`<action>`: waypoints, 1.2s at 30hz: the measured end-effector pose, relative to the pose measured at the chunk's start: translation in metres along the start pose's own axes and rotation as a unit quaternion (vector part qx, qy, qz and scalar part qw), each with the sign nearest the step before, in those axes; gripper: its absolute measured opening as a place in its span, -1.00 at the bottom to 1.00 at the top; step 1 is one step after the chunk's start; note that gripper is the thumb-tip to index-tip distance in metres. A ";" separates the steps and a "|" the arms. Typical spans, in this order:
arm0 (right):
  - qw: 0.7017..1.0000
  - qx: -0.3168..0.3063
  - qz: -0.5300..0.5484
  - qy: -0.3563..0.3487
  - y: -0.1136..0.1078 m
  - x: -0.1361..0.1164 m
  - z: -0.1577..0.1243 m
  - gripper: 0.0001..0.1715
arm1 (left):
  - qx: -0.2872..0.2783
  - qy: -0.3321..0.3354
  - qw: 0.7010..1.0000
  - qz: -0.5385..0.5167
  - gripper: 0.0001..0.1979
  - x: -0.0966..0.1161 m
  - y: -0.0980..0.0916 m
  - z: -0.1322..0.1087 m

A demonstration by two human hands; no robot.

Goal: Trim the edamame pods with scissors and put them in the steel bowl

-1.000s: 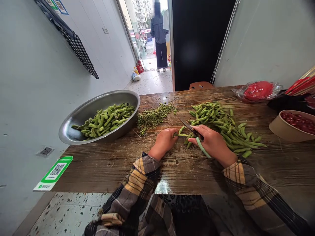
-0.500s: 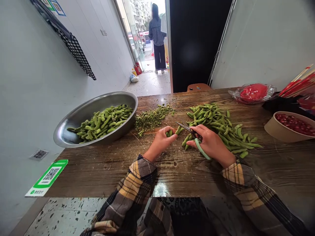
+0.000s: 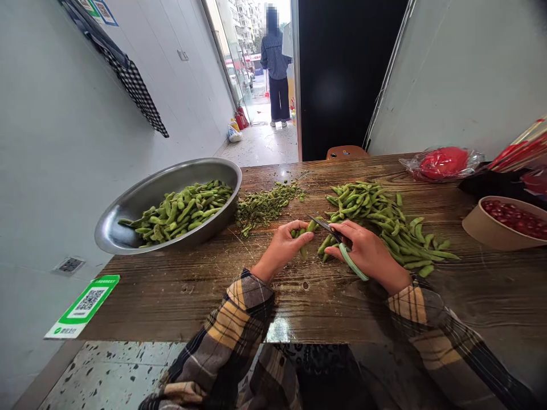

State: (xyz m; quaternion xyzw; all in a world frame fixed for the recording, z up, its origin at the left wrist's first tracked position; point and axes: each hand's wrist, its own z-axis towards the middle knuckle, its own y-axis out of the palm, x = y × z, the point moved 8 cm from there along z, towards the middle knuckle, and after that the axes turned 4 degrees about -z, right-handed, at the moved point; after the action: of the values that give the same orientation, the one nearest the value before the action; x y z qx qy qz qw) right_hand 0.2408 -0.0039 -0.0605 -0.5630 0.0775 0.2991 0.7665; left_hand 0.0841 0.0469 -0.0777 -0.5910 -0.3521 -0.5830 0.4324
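My left hand [image 3: 285, 246] is closed around several green bean pods [image 3: 302, 234] above the middle of the wooden table. In my right hand [image 3: 363, 250] are scissors [image 3: 351, 262] with pale green handles, their dark blades pointing left towards the pods. Just beyond my right hand lies a heap of whole pods [image 3: 367, 202]. Small green trimmings [image 3: 267, 206] are scattered beyond my left hand. A tilted steel basin [image 3: 113, 230] on the left holds many pods [image 3: 183, 210].
A paper bowl of red pieces [image 3: 485, 228] and a plastic-wrapped red item [image 3: 444, 163] are at the right. On the table's left corner lies a green QR card [image 3: 83, 306]. A person [image 3: 277, 68] stands in the doorway, back turned.
A pod in my left hand now hangs lower below the fingers. The scissors remain in my right hand. The whole view has shifted slightly.
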 end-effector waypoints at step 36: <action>0.997 -0.056 -0.017 -0.047 0.007 -0.007 -0.002 -0.54 | -0.032 0.029 0.998 0.038 -0.77 0.009 0.005 -0.001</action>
State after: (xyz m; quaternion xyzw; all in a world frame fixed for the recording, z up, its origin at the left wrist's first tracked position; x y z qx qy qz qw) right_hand 0.2313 -0.0070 -0.0640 -0.5918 0.0153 0.3162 0.7413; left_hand 0.0887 0.0437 -0.0698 -0.6005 -0.2980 -0.5941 0.4446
